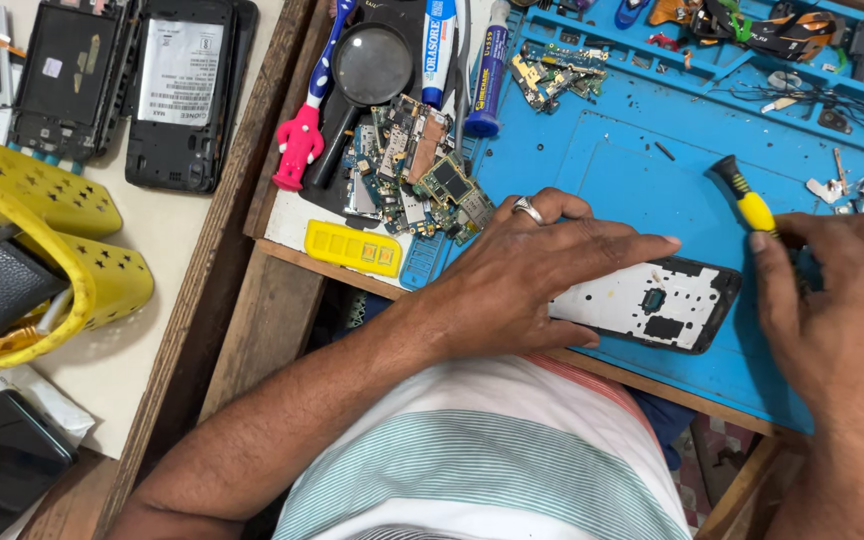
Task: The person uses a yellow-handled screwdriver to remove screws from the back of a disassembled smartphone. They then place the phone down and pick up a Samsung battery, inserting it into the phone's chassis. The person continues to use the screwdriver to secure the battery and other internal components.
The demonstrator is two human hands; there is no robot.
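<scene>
Opened phone [652, 305] on the blue repair mat [602, 160] — left hand [532, 270] flat, pinning it; right hand [842, 310] gripping the yellow-handled screwdriver [747, 200] — best kept upright over each screw.

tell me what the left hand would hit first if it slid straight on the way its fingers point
Probably the right hand, which holds a yellow-handled screwdriver. The left hand lies on the opened phone, fingers pointing right across the blue mat.
</scene>
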